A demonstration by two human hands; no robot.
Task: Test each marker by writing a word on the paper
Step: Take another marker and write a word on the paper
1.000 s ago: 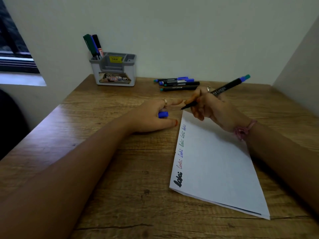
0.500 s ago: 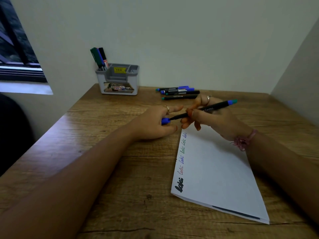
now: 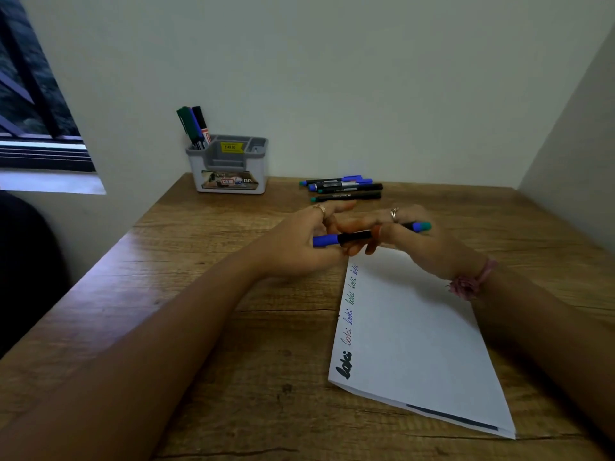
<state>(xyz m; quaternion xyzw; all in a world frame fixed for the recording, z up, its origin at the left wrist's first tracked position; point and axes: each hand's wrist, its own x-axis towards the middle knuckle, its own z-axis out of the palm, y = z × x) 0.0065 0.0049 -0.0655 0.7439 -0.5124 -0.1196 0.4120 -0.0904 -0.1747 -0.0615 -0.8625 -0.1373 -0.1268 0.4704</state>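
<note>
A thin black marker [image 3: 356, 236] lies level between both hands above the far end of the paper [image 3: 412, 341]. Its blue cap [image 3: 324, 240] sits on the tip at the left, pinched by my left hand [image 3: 299, 241]. My right hand [image 3: 422, 244] grips the barrel, and the blue-green tail end [image 3: 421, 226] sticks out to the right. The white paper carries several written words down its left edge, with a bold black one nearest me.
Several more markers [image 3: 342, 188] lie in a row at the back of the wooden desk [image 3: 206, 327]. A grey holder [image 3: 229, 168] with three upright markers [image 3: 194, 126] stands at the back left against the wall. A window is at the far left.
The right hand lowered the uncapped marker from tilted to level and brought its tip to the blue cap in the left hand. The cap now sits on the tip.
</note>
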